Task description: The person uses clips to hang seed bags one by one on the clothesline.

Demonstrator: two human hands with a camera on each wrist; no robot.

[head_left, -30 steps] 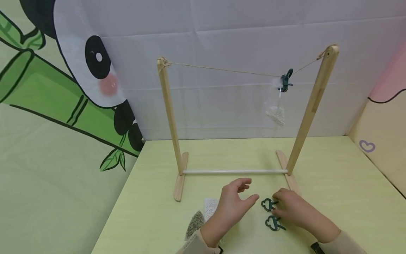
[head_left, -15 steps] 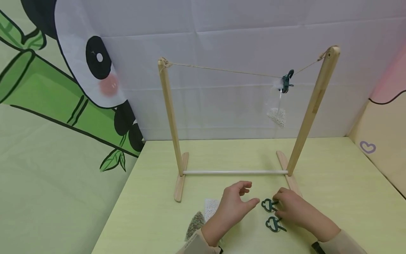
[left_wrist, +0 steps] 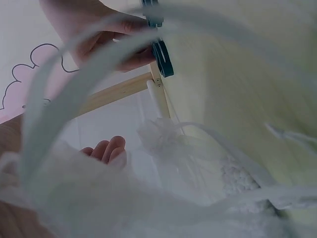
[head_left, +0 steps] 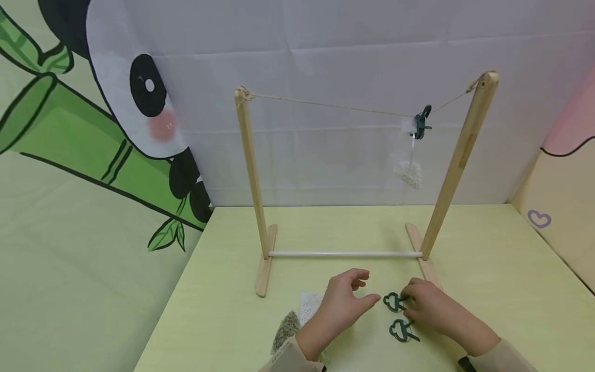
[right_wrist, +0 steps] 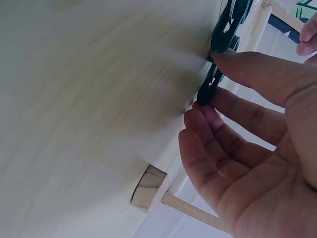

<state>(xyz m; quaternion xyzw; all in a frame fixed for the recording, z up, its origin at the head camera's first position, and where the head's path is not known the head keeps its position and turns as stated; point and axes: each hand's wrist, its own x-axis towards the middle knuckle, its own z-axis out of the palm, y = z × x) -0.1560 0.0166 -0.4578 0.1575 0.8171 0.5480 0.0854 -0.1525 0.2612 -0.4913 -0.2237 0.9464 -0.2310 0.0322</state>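
Observation:
My right hand (head_left: 429, 306) pinches the handles of a dark green plastic spring clip (head_left: 393, 301) lying on the table, thumb and index finger at its handle ends. A second such clip (head_left: 402, 331) lies just nearer, beside the thumb. My left hand (head_left: 345, 302) is held over the table left of the clips, thumb and fingers spread apart around nothing. Under its wrist lie a sheer pouch of white granules (head_left: 309, 305) and one of grey-brown granules (head_left: 286, 330). A sheer white pouch with ribbons (left_wrist: 114, 198) fills the foreground of the left wrist view.
Behind the hands stands a wooden frame (head_left: 453, 191) with a white crossbar (head_left: 344, 254) low down. A string (head_left: 325, 105) sags between its post tops. Another green clip (head_left: 421, 122) hangs on the string at right, with a pouch of white granules (head_left: 409, 174) below it.
Both hands keep nearly the same places, the right at the farther clip. The whole view has shifted slightly as the head moved.

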